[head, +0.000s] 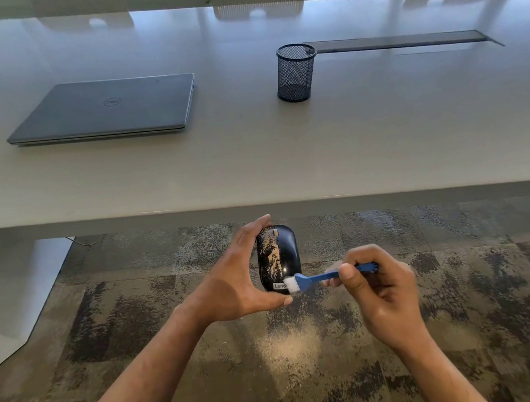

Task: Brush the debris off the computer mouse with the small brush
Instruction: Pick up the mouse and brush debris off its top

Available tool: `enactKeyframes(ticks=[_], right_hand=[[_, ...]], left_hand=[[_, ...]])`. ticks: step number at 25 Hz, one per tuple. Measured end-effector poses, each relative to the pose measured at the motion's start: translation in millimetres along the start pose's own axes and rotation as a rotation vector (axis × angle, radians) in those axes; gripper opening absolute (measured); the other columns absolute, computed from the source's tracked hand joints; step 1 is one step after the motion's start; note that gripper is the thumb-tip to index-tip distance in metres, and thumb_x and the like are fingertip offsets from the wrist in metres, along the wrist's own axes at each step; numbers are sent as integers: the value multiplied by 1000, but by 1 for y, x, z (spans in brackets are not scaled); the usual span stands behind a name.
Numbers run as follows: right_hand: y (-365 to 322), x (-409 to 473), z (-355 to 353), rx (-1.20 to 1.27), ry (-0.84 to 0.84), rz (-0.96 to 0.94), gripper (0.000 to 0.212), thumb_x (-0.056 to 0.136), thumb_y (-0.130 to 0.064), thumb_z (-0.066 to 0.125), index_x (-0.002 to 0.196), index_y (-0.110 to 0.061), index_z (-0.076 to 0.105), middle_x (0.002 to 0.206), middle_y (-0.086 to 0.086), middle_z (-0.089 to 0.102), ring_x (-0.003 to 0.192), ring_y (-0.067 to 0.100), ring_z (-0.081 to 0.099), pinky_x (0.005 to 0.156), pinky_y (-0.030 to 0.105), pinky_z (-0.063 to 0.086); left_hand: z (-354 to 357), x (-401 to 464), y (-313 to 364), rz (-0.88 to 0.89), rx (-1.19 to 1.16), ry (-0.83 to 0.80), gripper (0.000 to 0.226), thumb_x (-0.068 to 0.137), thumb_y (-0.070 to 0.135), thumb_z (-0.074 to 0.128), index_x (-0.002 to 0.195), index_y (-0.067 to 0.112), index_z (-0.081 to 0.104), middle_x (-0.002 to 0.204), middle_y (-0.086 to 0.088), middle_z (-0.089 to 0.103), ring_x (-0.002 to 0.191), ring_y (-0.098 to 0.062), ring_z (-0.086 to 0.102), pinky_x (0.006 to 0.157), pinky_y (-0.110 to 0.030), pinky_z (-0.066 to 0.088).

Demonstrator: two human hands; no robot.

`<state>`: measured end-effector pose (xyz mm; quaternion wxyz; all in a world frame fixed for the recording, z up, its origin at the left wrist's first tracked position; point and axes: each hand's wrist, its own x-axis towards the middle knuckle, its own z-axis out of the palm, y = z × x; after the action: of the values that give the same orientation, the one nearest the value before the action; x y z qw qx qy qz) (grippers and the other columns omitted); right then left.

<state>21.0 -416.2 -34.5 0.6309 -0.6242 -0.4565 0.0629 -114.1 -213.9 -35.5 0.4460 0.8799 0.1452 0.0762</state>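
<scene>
The left hand (234,285) is gripping the dusty mouse (277,256) endwise; at its 3 o'clock, the right hand (376,290) is pinching the small brush (321,277), bristles touching the mouse.

I see the black mouse (279,259) held lengthwise in front of the table's (251,155) near edge, over the carpet, its left half coated in tan debris (272,255) and a white label at its near end. The blue brush (321,277) lies crosswise, its white bristles touching the mouse's near end.
</scene>
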Motion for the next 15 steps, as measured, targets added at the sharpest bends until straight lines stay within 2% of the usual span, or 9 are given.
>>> enactKeyframes(ticks=[2,5,8,11,13,15], right_hand=[[-5,6,11,-34,-79,-34,9,95,-29,64,93,-21,64,77,-5,74,69,14,73,58,38,57],[-6,9,11,-166,-194,-76,11,95,-24,63,91,-14,67,76,-5,72,68,6,67,61,21,52],[-5,6,-5,-306,-251,-92,20,95,-28,61,90,-10,69,78,-7,71,68,4,64,61,18,50],[-6,4,-21,-393,-292,-117,23,95,-30,60,91,-10,70,83,-6,73,74,4,65,70,12,48],[-10,5,-29,-399,-307,-114,23,96,-30,60,91,-10,70,86,-5,73,78,5,66,71,14,51],[-15,7,-33,-330,-274,-94,20,96,-28,61,91,-10,69,87,-5,73,79,8,69,68,24,54]], left_hand=[[2,0,2,3,3,-11,121,60,49,88,153,36,13,148,16,28,137,-5,33,115,-28,23],[3,-1,4,-4,3,-11,121,61,47,89,154,34,14,151,12,29,137,-5,33,115,-28,25],[5,-2,6,-7,35,-15,122,61,46,89,155,30,14,152,7,30,136,-8,35,118,-33,27],[7,-3,6,-12,44,-15,123,62,40,93,156,26,15,152,6,31,134,-8,35,118,-35,28],[5,-2,5,-15,28,-11,123,62,38,94,155,27,16,151,5,31,135,-10,36,118,-38,30],[5,-1,5,-14,18,-15,122,61,41,93,155,28,15,151,4,32,136,-12,37,118,-42,31]])
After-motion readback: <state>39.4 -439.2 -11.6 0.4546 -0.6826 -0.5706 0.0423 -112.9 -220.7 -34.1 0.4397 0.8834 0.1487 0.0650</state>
